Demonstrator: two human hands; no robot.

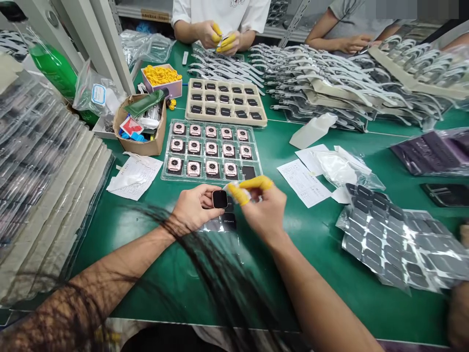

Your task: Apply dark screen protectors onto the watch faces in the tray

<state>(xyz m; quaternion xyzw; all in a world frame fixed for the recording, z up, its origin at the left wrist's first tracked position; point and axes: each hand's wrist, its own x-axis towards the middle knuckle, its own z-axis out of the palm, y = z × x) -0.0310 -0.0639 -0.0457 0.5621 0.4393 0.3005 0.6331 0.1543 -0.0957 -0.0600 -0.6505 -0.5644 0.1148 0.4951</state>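
Observation:
My left hand is closed around the edges of a smartwatch body, its dark square screen facing up and no strap on it. At the right edge of the watch, my right hand, with yellow finger cots on the fingertips, pinches a small white wipe that is blurred. Beneath both hands lies a sheet of dark square films, partly covered. Just beyond, a clear plastic tray carries rows of pink watch bodies with their sensor backs up; its near right compartment shows only a dark square.
Behind stands a beige tray of black squares. On the left are a cardboard box of odds and ends, a box of yellow finger cots and stacked trays. Film sheets and papers lie right. Co-workers sit opposite.

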